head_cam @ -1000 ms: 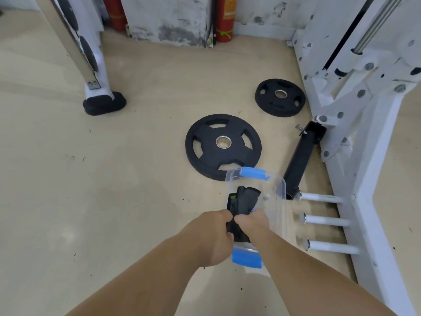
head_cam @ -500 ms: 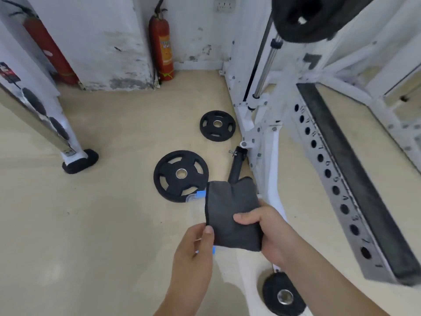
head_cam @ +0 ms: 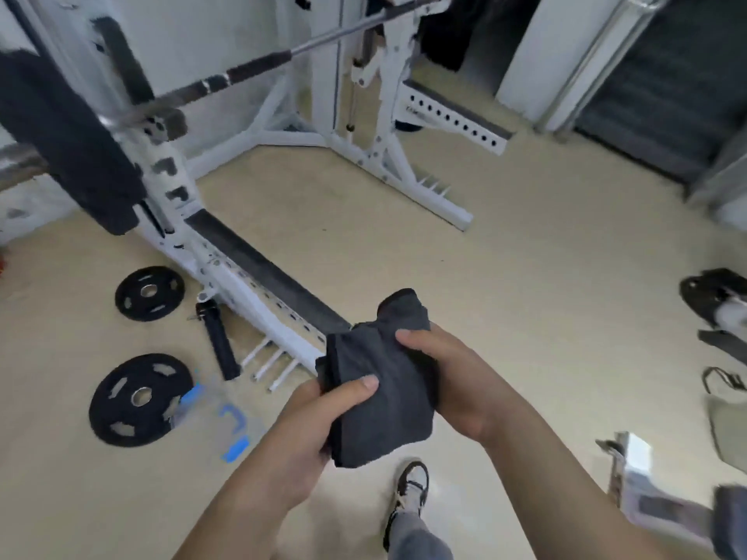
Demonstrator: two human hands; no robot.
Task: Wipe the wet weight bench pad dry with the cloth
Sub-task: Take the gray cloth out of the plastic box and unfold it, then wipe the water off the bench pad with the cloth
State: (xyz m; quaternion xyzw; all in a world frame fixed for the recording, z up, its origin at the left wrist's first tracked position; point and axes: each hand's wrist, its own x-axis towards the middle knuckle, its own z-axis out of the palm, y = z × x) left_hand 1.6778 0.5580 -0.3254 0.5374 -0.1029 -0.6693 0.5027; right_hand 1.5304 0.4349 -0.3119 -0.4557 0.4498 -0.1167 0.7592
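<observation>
A dark grey folded cloth (head_cam: 384,398) is held in front of me at chest height by both hands. My left hand (head_cam: 311,434) grips its lower left edge, thumb on top. My right hand (head_cam: 448,377) clasps its right side, fingers curled over the upper fold. No weight bench pad can be made out for certain; a blurred dark shape with white metal (head_cam: 687,515) sits at the lower right edge.
A white squat rack (head_cam: 250,293) with a loaded barbell (head_cam: 242,72) stands left and ahead. Two black weight plates (head_cam: 139,398) (head_cam: 149,292) and a clear box with blue clips (head_cam: 218,422) lie on the beige floor. My shoe (head_cam: 410,489) shows below.
The view has swung right, away from the box and plates. The cloth was lifted out of the clear box, and both hands now hold it more bunched.
</observation>
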